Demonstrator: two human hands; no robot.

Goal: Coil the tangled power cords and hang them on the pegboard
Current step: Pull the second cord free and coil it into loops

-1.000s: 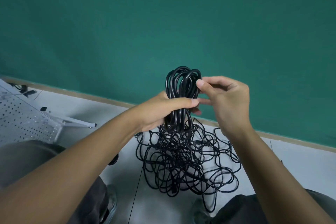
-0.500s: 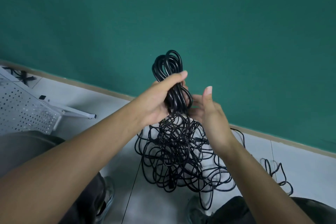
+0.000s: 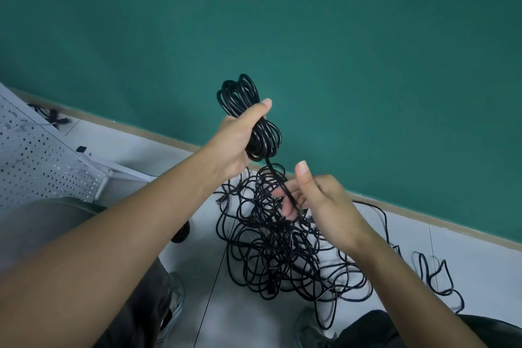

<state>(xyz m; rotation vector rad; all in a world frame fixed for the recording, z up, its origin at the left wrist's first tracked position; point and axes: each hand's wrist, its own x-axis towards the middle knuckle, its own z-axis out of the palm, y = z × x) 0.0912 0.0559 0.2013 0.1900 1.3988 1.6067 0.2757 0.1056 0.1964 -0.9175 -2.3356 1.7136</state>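
My left hand [image 3: 240,138] grips a coil of black power cord [image 3: 240,93] by its middle, held up in front of the green wall. One strand [image 3: 275,175] runs down from the coil into my right hand [image 3: 316,200], whose fingers curl round it, thumb up. Below both hands a tangled heap of black cords [image 3: 271,251] lies on the white floor. The white pegboard [image 3: 36,161] leans at the far left.
A loose black cord [image 3: 435,271] trails over the floor to the right. My knees in dark trousers [image 3: 135,305] and my shoes [image 3: 176,299] frame the heap. A black wheel [image 3: 182,233] sits left of the heap. More cords [image 3: 52,116] lie behind the pegboard.
My right hand dropped from the coil's top to below it and now holds a strand leading down. My left hand stays wrapped round the coil's middle.
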